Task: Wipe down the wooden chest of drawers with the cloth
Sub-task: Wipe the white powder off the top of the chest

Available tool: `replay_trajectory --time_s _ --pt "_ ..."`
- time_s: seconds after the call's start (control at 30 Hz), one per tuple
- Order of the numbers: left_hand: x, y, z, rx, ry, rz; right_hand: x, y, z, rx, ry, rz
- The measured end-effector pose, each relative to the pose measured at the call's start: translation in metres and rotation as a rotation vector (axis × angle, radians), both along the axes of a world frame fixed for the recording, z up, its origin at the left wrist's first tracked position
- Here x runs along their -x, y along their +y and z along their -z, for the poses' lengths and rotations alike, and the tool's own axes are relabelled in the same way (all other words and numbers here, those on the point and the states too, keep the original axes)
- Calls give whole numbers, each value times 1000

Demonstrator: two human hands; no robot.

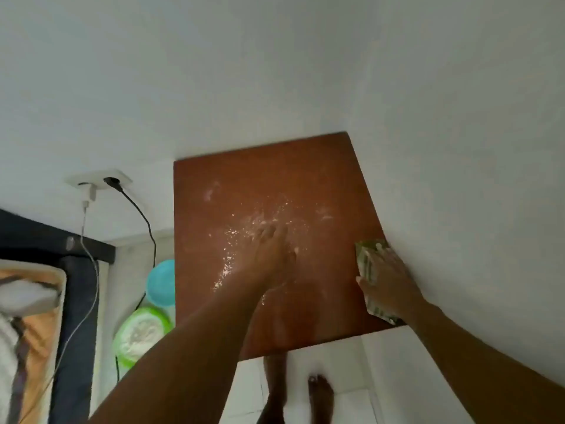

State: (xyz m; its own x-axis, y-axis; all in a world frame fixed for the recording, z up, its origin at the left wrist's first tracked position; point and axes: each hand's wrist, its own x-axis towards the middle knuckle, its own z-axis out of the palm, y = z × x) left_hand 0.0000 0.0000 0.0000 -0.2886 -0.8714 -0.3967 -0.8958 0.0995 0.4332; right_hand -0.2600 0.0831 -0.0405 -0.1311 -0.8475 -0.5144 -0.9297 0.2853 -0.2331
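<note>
Item: bare feet (pixel 319 393), standing on the white tiled floor (pixel 345 362) at the near edge of the chest of drawers (pixel 336 185); only its reddish-brown top is showing.

Item: right hand (pixel 389 286), lying flat and spread over the cloth (pixel 368 264), pinning the folded green-patterned rag against the top at its right edge, hard by the wall (pixel 458 148). Judged: the cloth is being kept parked there, ready for wiping.

Item: left hand (pixel 272 255), resting palm-down mid-top, fingers extended and holding nothing, its fingertips (pixel 266 232) touching the white powder (pixel 244 234). Judged: it is either bracing or feeling out the soiled patch. The cloth is sitting well apart to the right of this hand and of the powder.

Item: white powder, lying scattered across the centre of the top, with fainter smears further back. Judged: wiping is barely begun; the cloth needs to be travelling leftwards.

Item: green and blue plastic bowls (pixel 143 332), sitting on the floor left of the chest.

Item: wall socket (pixel 99 180), carrying a white charger and a black plug.
</note>
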Motion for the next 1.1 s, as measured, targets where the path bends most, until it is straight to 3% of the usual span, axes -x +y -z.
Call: replay_trajectory --time_s 0.13,0.33,0.47,0.57,0.67,0.8,0.93,1.1 --pt "12 -34 40 52 -67 132 -6 27 46 350 93 -51" --pt "15 -102 63 82 -122 224 6 0 81 633 -123 14" --pt "14 -125 79 81 -109 243 -8 -144 40 700 -292 132" --pt "14 -123 93 134 -77 205 -10 -271 30 715 -238 -91" --pt "14 -121 96 153 -43 195 -19 -323 54 551 -126 -270" --pt "8 -123 98 173 3 204 -24 -301 81 589 50 -425" --pt "10 -125 95 136 3 187 -28 -250 73 559 23 -389" --pt "10 -129 89 87 -40 220 -26 -108 68 554 -63 -420"
